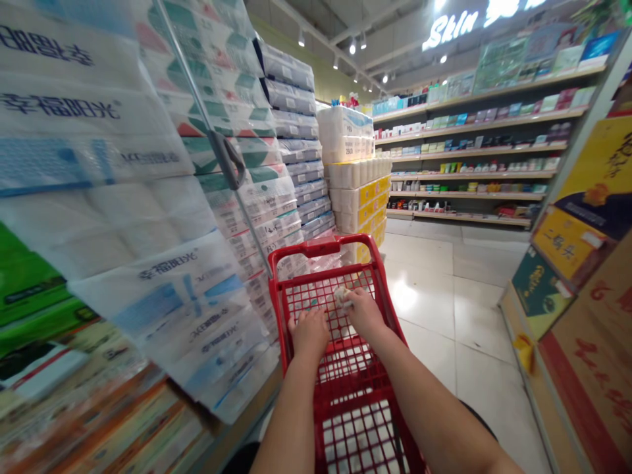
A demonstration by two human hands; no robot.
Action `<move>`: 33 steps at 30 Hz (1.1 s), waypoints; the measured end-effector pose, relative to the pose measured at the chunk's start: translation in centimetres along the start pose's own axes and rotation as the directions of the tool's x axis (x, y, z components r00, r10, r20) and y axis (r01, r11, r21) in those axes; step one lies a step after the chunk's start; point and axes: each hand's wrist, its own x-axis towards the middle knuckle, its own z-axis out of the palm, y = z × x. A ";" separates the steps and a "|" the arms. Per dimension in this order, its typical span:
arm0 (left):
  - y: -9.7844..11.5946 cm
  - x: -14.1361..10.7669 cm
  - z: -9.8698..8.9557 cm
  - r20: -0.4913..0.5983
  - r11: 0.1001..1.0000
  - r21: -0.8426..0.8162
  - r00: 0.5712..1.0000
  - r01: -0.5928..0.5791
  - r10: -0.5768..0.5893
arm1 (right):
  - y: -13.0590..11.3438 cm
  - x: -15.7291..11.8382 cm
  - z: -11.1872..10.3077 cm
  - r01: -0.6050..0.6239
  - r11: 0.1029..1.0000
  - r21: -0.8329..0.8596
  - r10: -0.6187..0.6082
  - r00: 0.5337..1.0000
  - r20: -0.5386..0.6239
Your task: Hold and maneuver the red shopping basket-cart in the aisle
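Note:
A red plastic shopping basket cart point(323, 247) with grid walls stands right in front of me. My right hand point(366, 315) is closed around a crumpled whitish cloth or tissue point(340, 296), which it presses against the grid panel. Beside it, to the left, my left hand point(311, 334) lies on the same panel, fingers stretched forward and apart, with nothing seen in them. Through the lower grid point(363, 415) only the pale floor shows.
Tall stacks of wrapped tissue packs point(162, 197) line the left side, close to the cart. A metal pole with a grey grip point(228, 160) leans there. Cardboard boxes point(592, 316) stand on the right. Tiled floor point(434, 296) leads to stocked shelves point(474, 161) at the back.

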 end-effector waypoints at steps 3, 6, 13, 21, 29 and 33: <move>0.0 0.0 0.0 0.010 1.000 -0.001 1.000 -0.006 0.006 | -0.3 -0.1 0.0 0.085 0.995 0.057 -0.096 0.972 0.216; -0.1 0.0 -0.1 0.015 1.000 -0.007 1.000 -0.018 0.018 | -0.5 -0.2 0.1 0.059 0.995 0.078 -0.081 0.948 0.307; -0.4 0.1 0.1 0.012 0.999 -0.030 1.000 -0.013 0.014 | -1.3 -0.9 0.1 0.102 0.995 -0.018 -0.092 0.954 0.284; -0.6 0.3 0.2 0.029 1.000 -0.004 1.000 -0.009 0.009 | -0.7 -0.5 0.1 0.067 0.997 -0.041 -0.064 0.996 0.058; -0.6 0.2 0.1 0.023 1.000 -0.010 1.000 -0.018 0.018 | -1.0 -0.5 -1.0 -0.030 0.995 -0.093 0.055 0.961 0.270; -0.3 0.0 -0.1 0.021 1.000 -0.018 1.000 0.005 -0.005 | -0.5 -0.4 -2.5 -0.080 0.957 -0.278 0.182 0.914 0.363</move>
